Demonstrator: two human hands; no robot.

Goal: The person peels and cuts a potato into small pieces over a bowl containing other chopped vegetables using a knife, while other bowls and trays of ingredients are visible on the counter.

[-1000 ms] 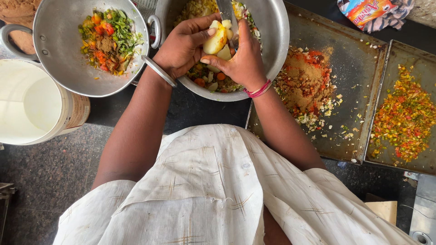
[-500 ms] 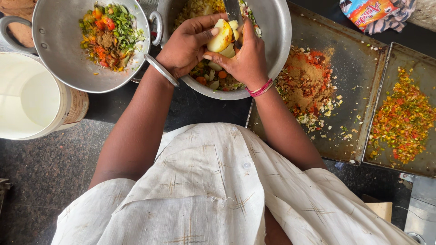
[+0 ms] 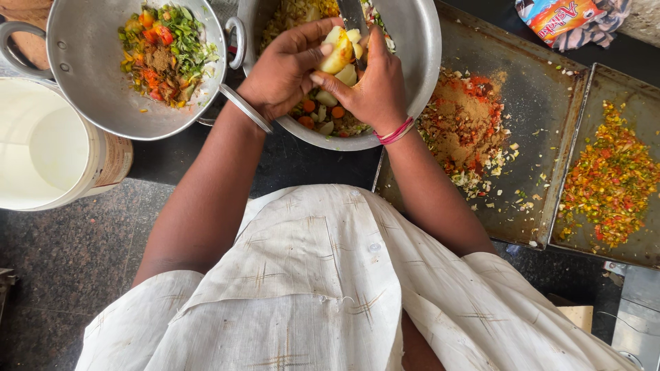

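Gripping a yellow potato (image 3: 338, 51) in the left hand (image 3: 285, 69) over the steel pot (image 3: 419, 41) — right hand (image 3: 371, 86) clenches a knife (image 3: 352, 14), blade against it.

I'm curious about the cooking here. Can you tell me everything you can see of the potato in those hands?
The potato is peeled, pale yellow and looks boiled and soft. It is held above the big steel pot of chopped vegetables, gripped between the left hand and the right hand. A knife blade runs down beside it, and cut chunks sit against the right fingers. Its lower part is hidden by the hands.
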